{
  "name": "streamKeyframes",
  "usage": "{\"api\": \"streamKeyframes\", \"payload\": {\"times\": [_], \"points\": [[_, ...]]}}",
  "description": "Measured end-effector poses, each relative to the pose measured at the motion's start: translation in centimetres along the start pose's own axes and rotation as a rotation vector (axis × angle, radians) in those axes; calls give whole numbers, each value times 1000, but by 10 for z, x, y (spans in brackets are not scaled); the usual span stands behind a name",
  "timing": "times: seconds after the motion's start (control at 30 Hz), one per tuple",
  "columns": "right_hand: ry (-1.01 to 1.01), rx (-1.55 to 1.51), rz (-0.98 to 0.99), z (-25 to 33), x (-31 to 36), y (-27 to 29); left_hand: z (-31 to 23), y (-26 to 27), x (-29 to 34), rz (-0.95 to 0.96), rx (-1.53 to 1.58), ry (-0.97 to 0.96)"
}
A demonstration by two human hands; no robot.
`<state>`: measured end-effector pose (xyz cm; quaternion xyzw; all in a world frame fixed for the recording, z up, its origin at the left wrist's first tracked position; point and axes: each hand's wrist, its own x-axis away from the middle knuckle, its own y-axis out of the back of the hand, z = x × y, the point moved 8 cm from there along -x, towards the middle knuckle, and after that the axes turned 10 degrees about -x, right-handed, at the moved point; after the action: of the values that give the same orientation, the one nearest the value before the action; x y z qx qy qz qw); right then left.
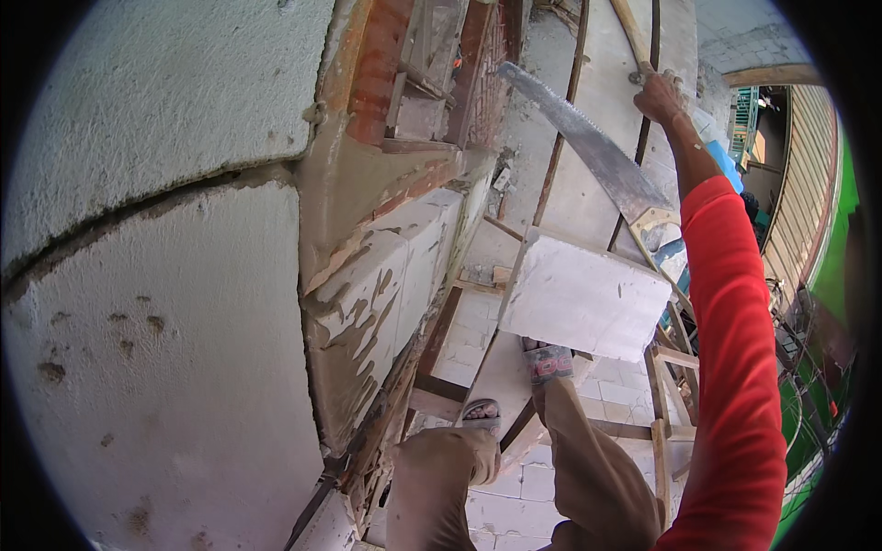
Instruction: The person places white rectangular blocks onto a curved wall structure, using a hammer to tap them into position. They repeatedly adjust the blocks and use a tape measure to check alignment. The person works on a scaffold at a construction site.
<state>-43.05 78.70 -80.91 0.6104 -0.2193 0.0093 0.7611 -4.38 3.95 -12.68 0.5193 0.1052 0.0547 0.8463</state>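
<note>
My right hand [660, 95] reaches far out at the upper right, its red sleeve stretched along the right side. Its fingers are closed at the near end of a wooden handle [628, 26]; the handle's far end runs out of the picture. Nearer to me lies a handsaw [593, 147] with a long toothed blade, pointing to the upper left. The saw's pale grip [654, 220] sits beside a white block [585, 296], which rests on the planks just ahead of my feet. My left hand is out of sight.
A white block wall [165, 349] with mortar joints fills the left. Wet mortar [354, 321] smears its edge beside a reddish frame [378, 73]. I stand in sandals on a narrow plank [501, 367] of a wooden scaffold, whose bars [661, 459] stand above the lower level.
</note>
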Motion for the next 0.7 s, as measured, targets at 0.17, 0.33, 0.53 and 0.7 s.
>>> {"api": "streamKeyframes", "payload": {"times": [0.17, 0.33, 0.53, 0.7], "points": [[120, 45, 29, -32, -7, -20, 1, -8, -5, -8, 19, -27], [259, 159, 31, -9, 38, -11, 9, 7, 8, -26, 15, -10], [422, -497, -15, -14, 116, 54, 36, 32, 16, -38, 68, -32], [-56, -1104, 378, 14, 275, 122, 71, 83, 40, -18, 95, -27]]}}
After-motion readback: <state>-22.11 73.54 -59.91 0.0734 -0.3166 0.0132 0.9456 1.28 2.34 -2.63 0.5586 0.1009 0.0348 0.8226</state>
